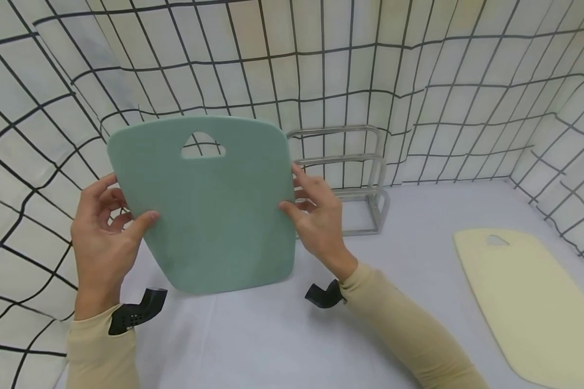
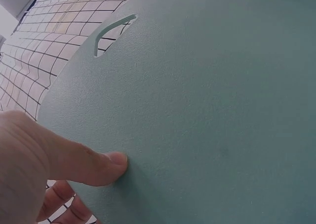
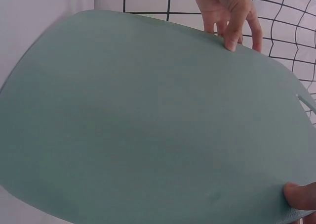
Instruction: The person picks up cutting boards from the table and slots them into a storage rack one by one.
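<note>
Both hands hold up a green cutting board (image 1: 224,216) by its side edges, its handle hole at the top. My left hand (image 1: 102,237) pinches the left edge, thumb on the front face and fingers behind. On the opposite edge my right hand (image 1: 321,216) grips in the same way. The left wrist view shows the left thumb (image 2: 98,169) pressed flat on the board's face. In the right wrist view the left hand (image 3: 229,16) is at the far edge and the right thumb (image 3: 301,196) at the near corner. Behind the board stands a metal rack (image 1: 377,162), partly hidden.
A pale yellow cutting board (image 1: 540,302) lies flat on the white table (image 1: 253,346) at the right. Black wire grid panels (image 1: 350,70) enclose the table at the back and both sides; the left one (image 1: 24,216) is close to my left hand.
</note>
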Motion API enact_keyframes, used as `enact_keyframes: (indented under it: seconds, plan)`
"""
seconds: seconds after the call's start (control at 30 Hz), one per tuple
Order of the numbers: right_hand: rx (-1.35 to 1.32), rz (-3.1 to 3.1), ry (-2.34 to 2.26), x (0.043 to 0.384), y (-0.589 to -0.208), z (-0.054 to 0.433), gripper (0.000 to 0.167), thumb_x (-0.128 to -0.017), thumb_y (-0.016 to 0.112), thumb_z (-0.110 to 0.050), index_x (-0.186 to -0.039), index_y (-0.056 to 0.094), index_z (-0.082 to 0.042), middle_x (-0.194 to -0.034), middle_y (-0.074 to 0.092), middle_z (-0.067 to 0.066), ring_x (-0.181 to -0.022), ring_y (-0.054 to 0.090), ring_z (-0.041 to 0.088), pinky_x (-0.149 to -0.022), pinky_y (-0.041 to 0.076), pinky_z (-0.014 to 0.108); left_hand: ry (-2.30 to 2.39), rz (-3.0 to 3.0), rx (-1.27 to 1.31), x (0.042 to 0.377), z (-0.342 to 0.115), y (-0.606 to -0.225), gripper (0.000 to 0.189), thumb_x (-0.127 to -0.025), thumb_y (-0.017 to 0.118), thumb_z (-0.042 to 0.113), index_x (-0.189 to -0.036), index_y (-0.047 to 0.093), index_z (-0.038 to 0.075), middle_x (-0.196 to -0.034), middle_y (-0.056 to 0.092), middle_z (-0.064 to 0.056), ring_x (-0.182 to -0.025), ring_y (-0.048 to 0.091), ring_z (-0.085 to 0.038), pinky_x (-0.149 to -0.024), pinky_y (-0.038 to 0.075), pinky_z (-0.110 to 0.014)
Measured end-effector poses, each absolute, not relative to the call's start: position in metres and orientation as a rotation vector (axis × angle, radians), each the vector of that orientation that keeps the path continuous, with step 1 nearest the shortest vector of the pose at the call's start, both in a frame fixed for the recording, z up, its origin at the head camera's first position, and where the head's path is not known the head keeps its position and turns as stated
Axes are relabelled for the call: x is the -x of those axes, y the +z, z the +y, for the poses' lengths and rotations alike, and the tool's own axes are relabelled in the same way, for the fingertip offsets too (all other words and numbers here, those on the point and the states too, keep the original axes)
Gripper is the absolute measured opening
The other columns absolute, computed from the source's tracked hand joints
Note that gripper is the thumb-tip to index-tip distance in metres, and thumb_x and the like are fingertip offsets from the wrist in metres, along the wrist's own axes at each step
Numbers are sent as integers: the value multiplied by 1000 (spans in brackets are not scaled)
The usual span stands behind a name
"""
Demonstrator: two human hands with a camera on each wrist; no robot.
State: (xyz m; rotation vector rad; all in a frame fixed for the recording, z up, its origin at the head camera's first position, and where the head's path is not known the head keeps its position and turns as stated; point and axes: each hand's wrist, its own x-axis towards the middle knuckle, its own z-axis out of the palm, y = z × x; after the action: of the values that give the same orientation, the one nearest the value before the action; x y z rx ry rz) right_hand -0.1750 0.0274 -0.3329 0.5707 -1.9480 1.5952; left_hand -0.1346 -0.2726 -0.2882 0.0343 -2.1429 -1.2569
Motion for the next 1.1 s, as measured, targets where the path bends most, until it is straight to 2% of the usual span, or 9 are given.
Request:
enact_keyframes:
  seconds: [0.37, 0.63, 1.1]
  plan:
    - [-600, -1891, 1619, 180, -333, 20, 68, -85, 78, 7, -148, 56, -6, -114, 63, 21, -93, 74, 32, -78, 65, 39, -1273, -2106, -10, 141, -277, -286, 80, -82, 76, -13, -148, 54, 25, -113, 58, 13, -105, 55, -13, -87, 51, -8]
    - [-622, -1860, 1636, 184, -335, 16, 67, -85, 77, 8, -147, 56, -3, -114, 62, 23, -95, 73, 36, -79, 65, 46, -1270, -2087, -15, 145, -279, -286, 81, -81, 75, -17, -147, 55, 24, -112, 56, 14, -104, 54, -12, -85, 50, -9]
    - [-621, -1831, 1687, 189, -334, 7, 66, -83, 77, 11, -145, 57, -3, -117, 62, 23, -95, 72, 35, -81, 65, 35, -1287, -2023, -9, 144, -283, -287, 80, -79, 74, -20, -146, 57, 23, -109, 56, 10, -103, 56, -13, -83, 52, -12]
